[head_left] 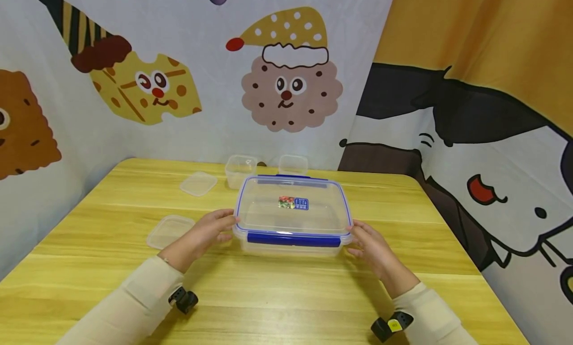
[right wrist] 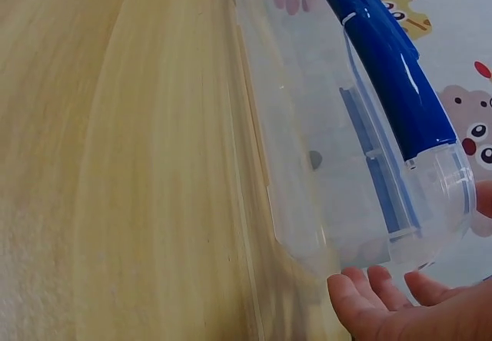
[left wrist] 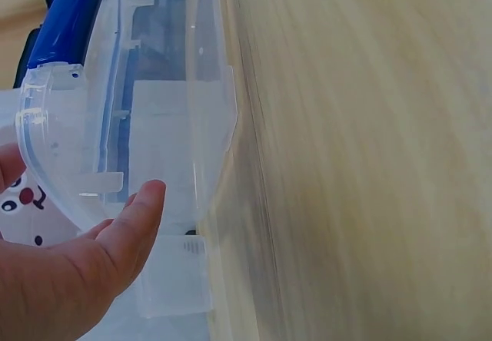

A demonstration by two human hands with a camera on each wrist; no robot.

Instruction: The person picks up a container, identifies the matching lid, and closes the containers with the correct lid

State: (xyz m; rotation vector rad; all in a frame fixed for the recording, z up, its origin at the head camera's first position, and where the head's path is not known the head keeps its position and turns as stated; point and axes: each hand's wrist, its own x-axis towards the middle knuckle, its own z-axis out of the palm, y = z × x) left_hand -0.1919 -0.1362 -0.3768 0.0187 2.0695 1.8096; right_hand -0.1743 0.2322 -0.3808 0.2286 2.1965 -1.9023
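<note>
A clear plastic food storage box (head_left: 291,215) with a blue-edged lid and blue clips stands on the table, its lid on. At its left end my left hand (head_left: 206,235) holds the rim, one fingertip on the lid's edge and other fingers lower, by the wall. My right hand (head_left: 373,250) holds the opposite end likewise. In the left wrist view, fingers (left wrist: 134,226) reach beneath the rim near the blue clip (left wrist: 71,22). From the right wrist, fingertips (right wrist: 354,291) show low by the box's corner. Parts of both hands are cut off there.
Two small clear tubs, one (head_left: 240,171) at back left and another (head_left: 293,164) to its right, stand behind the box. Two flat translucent lids, a far one (head_left: 198,184) and a nearer one (head_left: 169,231), lie left. A printed cloth (head_left: 179,17) hangs behind the wooden table (head_left: 282,295).
</note>
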